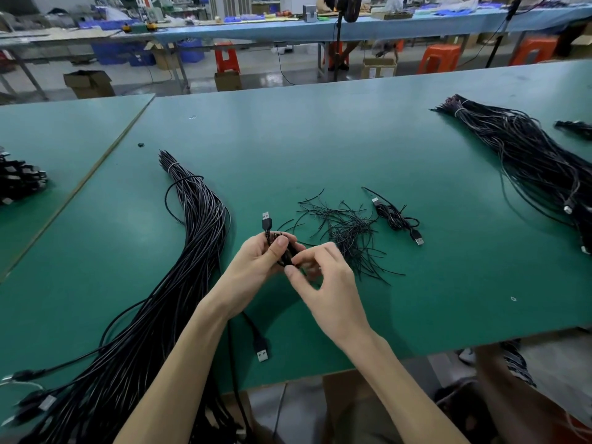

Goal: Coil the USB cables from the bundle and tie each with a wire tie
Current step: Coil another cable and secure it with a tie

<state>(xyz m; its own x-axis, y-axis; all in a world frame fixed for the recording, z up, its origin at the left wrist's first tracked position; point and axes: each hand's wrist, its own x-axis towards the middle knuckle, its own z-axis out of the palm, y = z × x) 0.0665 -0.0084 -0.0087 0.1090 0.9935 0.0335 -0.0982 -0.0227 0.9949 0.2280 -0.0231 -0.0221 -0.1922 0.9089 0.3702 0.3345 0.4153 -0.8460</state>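
My left hand (pixel 259 256) grips a small coil of black USB cable (pixel 287 253), thumb pressed over it; one USB plug (pixel 266 221) sticks up above the fingers. My right hand (pixel 323 277) pinches at the coil's right side with thumb and forefinger; whether a wire tie is between them is hidden. A loose pile of black wire ties (pixel 347 230) lies just right of my hands. One coiled, tied cable (pixel 395 219) rests beyond the pile. The big bundle of black cables (pixel 189 238) runs from the table's middle left down past its near edge.
Another large cable bundle (pixel 525 155) lies at the far right of the green table (pixel 288 149). A loose USB plug (pixel 262 350) lies under my left forearm. Dark parts are stacked at the left edge (pixel 19 181). Cardboard boxes stand below the table's near edge.
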